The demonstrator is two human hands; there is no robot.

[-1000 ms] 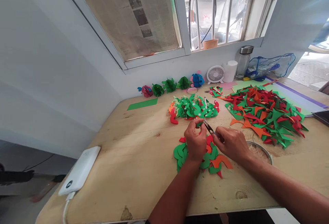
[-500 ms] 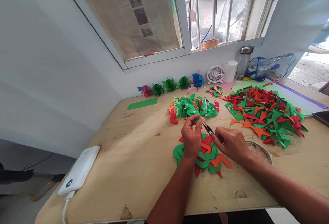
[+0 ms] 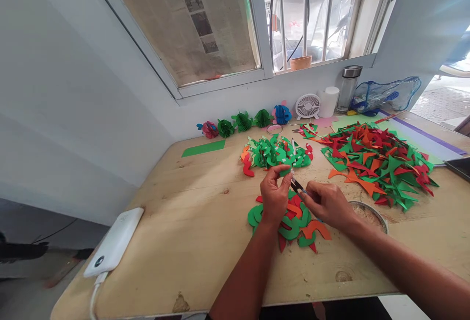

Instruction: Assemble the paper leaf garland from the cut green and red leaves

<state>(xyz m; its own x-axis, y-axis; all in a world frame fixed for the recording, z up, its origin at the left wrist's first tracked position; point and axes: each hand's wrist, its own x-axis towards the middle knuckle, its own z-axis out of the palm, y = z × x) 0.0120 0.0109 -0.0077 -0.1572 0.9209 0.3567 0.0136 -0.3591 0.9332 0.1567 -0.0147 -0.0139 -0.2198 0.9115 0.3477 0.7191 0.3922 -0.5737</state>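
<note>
My left hand (image 3: pixel 275 195) is closed, pinching a small green paper piece (image 3: pixel 285 172) between thumb and fingers. A whitish bit shows at the edge of that piece. My right hand (image 3: pixel 330 202) is wrapped around a pair of scissors (image 3: pixel 296 186). Their dark blades point up and left, with the tips right by the left fingertips; the handles are mostly hidden in the hand. Beneath both hands lies a loose pile of curved paper cutouts (image 3: pixel 292 227) in green, red and orange. Just beyond the left hand is another heap of cutouts (image 3: pixel 271 152), mostly green with small white patches.
Paper scraps (image 3: pixel 382 163) are heaped at the right, near a round rimmed dish (image 3: pixel 370 215). Along the wall stand paper ornaments (image 3: pixel 242 121), a small fan (image 3: pixel 308 106), a white cylinder (image 3: pixel 328 102) and a glass bottle (image 3: pixel 347 89). A white power bank (image 3: pixel 114 241) lies at the left edge.
The scissors have moved slightly left and up, bringing their tips closer to the left fingertips. The whitish bit at the paper's edge shows more clearly. The piles look unchanged.
</note>
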